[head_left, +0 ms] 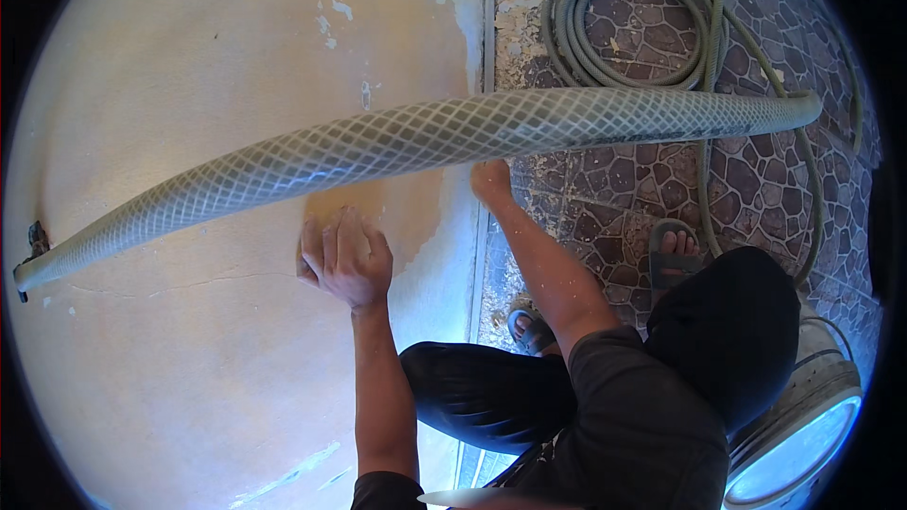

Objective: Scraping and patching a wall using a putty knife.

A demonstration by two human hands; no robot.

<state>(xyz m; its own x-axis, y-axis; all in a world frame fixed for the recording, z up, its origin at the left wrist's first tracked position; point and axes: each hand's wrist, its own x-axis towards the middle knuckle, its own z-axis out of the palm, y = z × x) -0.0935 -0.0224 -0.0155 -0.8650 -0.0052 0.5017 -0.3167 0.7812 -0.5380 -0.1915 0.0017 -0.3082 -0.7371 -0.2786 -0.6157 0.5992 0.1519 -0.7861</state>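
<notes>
My left hand (351, 260) is at the pale wall (189, 340), below a tan patch (416, 227) edged with flaking paint. Its fingers are bent and drawn together; whatever lies under them is hidden. A thick, mesh-patterned hose (397, 146) crosses the whole view nearer to the camera than my hands. Just under that hose, my right hand (491, 184) is by the wall's lower edge, its arm stretched out. The hose covers part of it, and its fingers cannot be made out.
A dark tap (38, 241) holds the hose's left end. Coiled thinner hose (567, 33) lies on the stone-patterned floor (628, 179). Paint flakes (520, 28) litter the floor along the wall. My sandalled feet (673, 264) are below, and a pale-rimmed bucket (827, 382) stands behind my knee.
</notes>
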